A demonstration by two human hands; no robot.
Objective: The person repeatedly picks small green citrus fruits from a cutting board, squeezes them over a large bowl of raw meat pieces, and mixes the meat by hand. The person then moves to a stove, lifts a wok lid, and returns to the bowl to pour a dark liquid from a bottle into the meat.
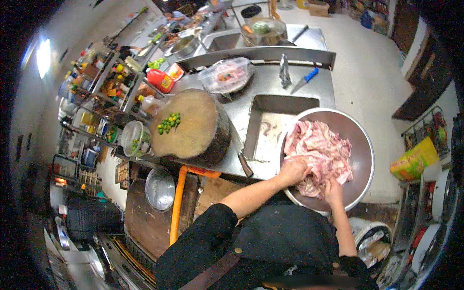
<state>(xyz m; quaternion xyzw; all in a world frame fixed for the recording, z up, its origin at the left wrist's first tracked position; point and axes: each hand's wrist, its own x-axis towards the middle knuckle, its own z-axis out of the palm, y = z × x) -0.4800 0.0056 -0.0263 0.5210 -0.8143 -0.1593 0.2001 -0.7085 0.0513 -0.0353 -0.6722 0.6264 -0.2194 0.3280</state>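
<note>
A large steel bowl (362, 159) stands partly over the right side of a sink basin (264, 134). Raw pale-pink meat (319, 145) is heaped inside it. My left hand (294, 172) presses into the front left of the heap, its fingers bent against the meat. At the heap's front right, my right hand (333, 190) pinches a piece of it. Some fingertips of both hands are hidden in the folds. Left of the sink sits a thick round chopping block (192, 127) with small green citrus fruits (169, 123) on top.
A blue-handled knife (305, 80) lies behind the sink; a dark-handled blade (245, 165) rests at its front left corner. A plastic-covered dish (228, 76) and a clear tub (136, 139) stand near the block. A lined bucket (373, 239) is at my right, an orange pipe (177, 206) below the counter.
</note>
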